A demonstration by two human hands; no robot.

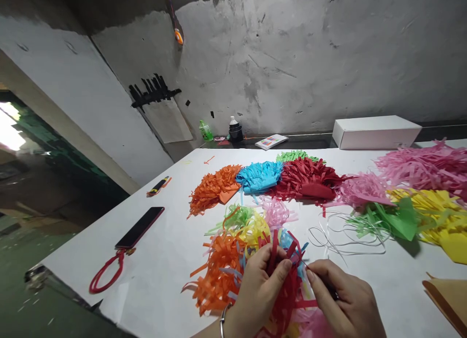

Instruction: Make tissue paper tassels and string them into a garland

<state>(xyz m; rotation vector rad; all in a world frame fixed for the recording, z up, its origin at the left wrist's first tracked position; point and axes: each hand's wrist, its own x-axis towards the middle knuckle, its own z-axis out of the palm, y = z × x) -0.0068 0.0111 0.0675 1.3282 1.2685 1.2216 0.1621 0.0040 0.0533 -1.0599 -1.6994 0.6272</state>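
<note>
My left hand (260, 287), with a bracelet at the wrist, pinches red paper fringe (288, 289) between thumb and fingers. To its right, my right hand (346, 299) is closed on a thin dark tool (332, 293); a fine tip shows by the fringe, but its exact kind is mostly hidden. Both hands are over a multicoloured bundle of cut paper strips. Orange fringe (219, 275) spreads to the left of my left hand, and yellow fringe (255, 228), light green fringe (237, 216) and pale pink fringe (276, 211) lie beyond it.
Orange (215, 185), blue (260, 176) and dark red fringe bunches (310, 177) line the white table (175, 260). White cord (346, 240) lies coiled at right, near green paper (397, 219). A phone (140, 227) and a cutter (158, 186) lie left. A white box (375, 132) stands behind.
</note>
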